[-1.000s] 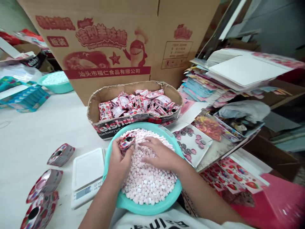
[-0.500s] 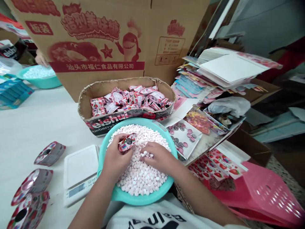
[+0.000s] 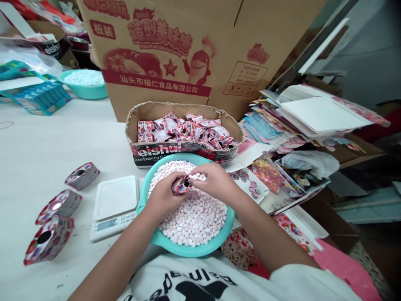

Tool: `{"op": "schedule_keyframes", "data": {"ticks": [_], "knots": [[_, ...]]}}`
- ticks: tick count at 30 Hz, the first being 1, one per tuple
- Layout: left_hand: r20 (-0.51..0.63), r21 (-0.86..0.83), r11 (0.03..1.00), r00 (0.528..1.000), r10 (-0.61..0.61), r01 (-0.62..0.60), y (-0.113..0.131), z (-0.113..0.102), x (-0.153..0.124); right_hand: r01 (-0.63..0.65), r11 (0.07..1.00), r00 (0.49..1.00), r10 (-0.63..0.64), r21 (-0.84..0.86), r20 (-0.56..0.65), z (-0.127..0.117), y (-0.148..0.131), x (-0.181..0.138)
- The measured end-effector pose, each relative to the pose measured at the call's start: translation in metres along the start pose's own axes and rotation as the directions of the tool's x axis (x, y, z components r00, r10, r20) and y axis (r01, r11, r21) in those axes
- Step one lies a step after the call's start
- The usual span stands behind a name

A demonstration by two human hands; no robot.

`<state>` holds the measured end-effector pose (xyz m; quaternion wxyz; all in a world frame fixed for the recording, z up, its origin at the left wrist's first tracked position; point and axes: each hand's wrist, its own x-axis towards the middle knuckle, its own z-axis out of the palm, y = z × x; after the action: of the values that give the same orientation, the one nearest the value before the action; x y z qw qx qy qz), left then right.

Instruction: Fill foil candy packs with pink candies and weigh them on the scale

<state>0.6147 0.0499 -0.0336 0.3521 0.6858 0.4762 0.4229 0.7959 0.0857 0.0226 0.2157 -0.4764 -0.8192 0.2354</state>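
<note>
Over a turquoise basin point(image 3: 230, 221) full of small pale-pink candies point(image 3: 194, 221), my left hand point(image 3: 164, 196) is closed around a small strawberry-print candy box point(image 3: 179, 186) with a round dark hole facing up. My right hand point(image 3: 213, 179) pinches several white candies point(image 3: 198, 177), its fingertips at the hole of the box. Left of the basin lies a white kitchen scale point(image 3: 115, 198). Three more boxes like the held one stand farther left: the rear box point(image 3: 82, 175), the middle box point(image 3: 59, 205) and the front box point(image 3: 49, 241).
Behind the basin, a cut-down carton point(image 3: 150, 155) holds many similar boxes. A tall cardboard carton point(image 3: 163, 100) stands behind it. To the right are a tray with round caps point(image 3: 250, 184), a plastic bag point(image 3: 310, 163) and stacked printed card point(image 3: 313, 113). Another turquoise basin point(image 3: 89, 92) sits far left.
My right hand has lifted from the candies in the basin up to the box's hole, with candies in its fingers. My left hand still holds the box. The view has shifted left.
</note>
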Motion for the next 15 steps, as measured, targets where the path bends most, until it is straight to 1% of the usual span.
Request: {"op": "schedule_keyframes", "data": {"ticks": [4,8,11,15], "knots": [[0.013,-0.004,1.0,1.0,-0.022,0.022,-0.001,0.0,-0.001,0.002,0.997,0.994,0.006,-0.074,0.109,-0.006,-0.011,0.009],[-0.004,0.001,1.0,1.0,-0.02,0.02,-0.001,0.0,-0.002,0.061,0.989,0.985,-0.038,-0.135,0.166,-0.012,-0.018,0.01],[-0.006,0.003,1.0,1.0,-0.022,0.022,-0.001,0.0,-0.001,0.082,0.983,0.984,-0.054,-0.163,0.172,-0.013,-0.023,0.008],[-0.016,0.008,1.0,1.0,-0.006,0.006,0.0,-0.001,-0.002,0.084,0.987,0.986,-0.063,-0.135,0.154,-0.012,-0.026,0.002]]}}
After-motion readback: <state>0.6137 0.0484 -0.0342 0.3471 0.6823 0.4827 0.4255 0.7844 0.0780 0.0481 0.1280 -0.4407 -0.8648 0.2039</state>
